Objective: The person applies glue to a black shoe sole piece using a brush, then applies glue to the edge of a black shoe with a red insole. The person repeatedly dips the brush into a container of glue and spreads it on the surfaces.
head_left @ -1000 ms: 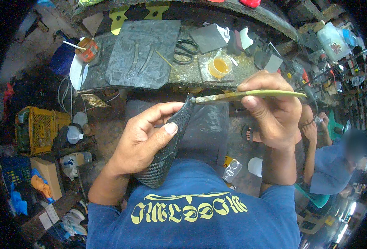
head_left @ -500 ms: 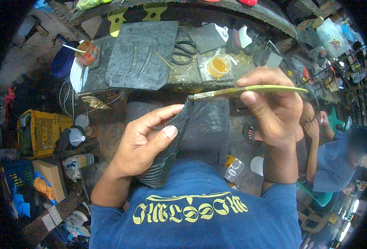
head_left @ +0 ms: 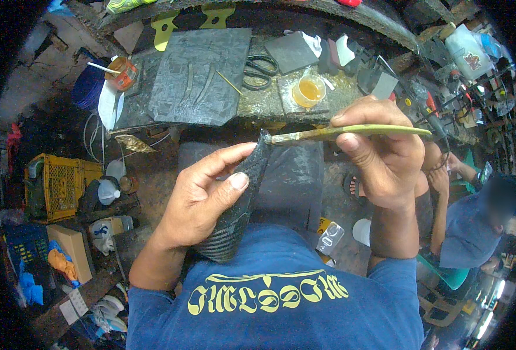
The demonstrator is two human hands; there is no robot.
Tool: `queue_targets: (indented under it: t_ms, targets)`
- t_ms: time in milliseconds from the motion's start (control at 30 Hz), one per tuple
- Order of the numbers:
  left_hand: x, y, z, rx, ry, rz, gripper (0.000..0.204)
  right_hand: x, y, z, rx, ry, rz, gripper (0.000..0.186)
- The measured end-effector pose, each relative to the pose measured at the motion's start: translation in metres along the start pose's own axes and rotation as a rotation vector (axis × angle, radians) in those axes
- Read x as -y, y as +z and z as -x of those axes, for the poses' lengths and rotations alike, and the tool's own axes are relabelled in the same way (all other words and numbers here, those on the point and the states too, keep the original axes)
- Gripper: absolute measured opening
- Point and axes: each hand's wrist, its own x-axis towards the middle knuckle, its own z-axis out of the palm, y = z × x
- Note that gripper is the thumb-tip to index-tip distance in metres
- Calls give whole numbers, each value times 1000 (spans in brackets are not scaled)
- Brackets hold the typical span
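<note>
In my left hand (head_left: 196,195), closed with the thumb on top, is a curved black piece (head_left: 226,236) with a ridged, textured surface; its narrow end points away from me. My right hand (head_left: 386,157) pinches a flat brush (head_left: 319,132) with a yellow-green handle, held nearly level. The brush's tip meets the narrow end of the black piece, right of my left fingertips. Beyond the hands, a clear cup (head_left: 308,91) of amber liquid stands on the bench.
On the workbench (head_left: 252,108) lie a black board (head_left: 196,76) with dark strips, scissors (head_left: 260,73) and grey sheets (head_left: 291,52). An orange tin (head_left: 122,74) stands at its left end. A yellow crate (head_left: 65,184) is at far left. Another person (head_left: 471,227) sits at right.
The brush has dropped slightly toward me, and its tip now sits a little below the point of the black piece. The person at right has shifted a little.
</note>
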Motion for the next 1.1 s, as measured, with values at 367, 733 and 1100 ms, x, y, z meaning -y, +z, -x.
queue_targets:
  t_ms: [367, 733, 1100]
  targets:
    - [7, 4, -1, -31, 17, 152, 46, -1, 2, 3, -34, 1, -22, 18]
    - [11, 5, -2, -52, -13, 268, 48, -1, 4, 4, -35, -2, -13, 18]
    - [13, 3, -3, -98, -32, 309, 42, -2, 10, 3, -106, -42, -26, 18]
